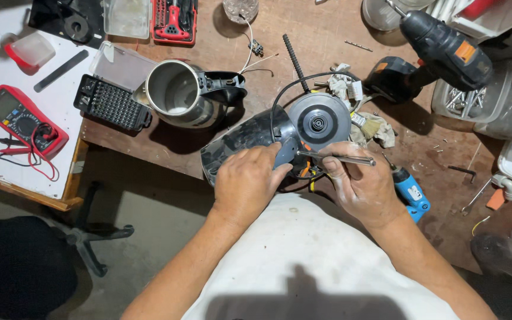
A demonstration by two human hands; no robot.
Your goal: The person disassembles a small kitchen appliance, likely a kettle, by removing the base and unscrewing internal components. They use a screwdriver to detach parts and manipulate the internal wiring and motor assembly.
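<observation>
The kettle is already in pieces. Its shiny steel pot [179, 95] lies on its side, open and empty, near the middle of the brown table [327, 35]. The round grey base plate [319, 120] is out and tipped up at the near edge of the table, with a black cord [280, 95] looping over it. The black kettle shell [238, 145] lies at that same near edge.

The left hand [245, 184] is curled around the black kettle shell and holds it. The right hand [360, 184] grips a thin metal screwdriver [336, 157]; its tip points at the spot between shell and plate, maybe at a screw, but that bit is hidden. Orange wires [305, 169] show there, so the parts look joined.

Crumpled rags [374, 127] and a blue screwdriver [409, 191] lie close on the right. A black drill [440, 50] sits at the far right corner. A red meter [19, 118] rests on the white table [54, 148] to the left.
</observation>
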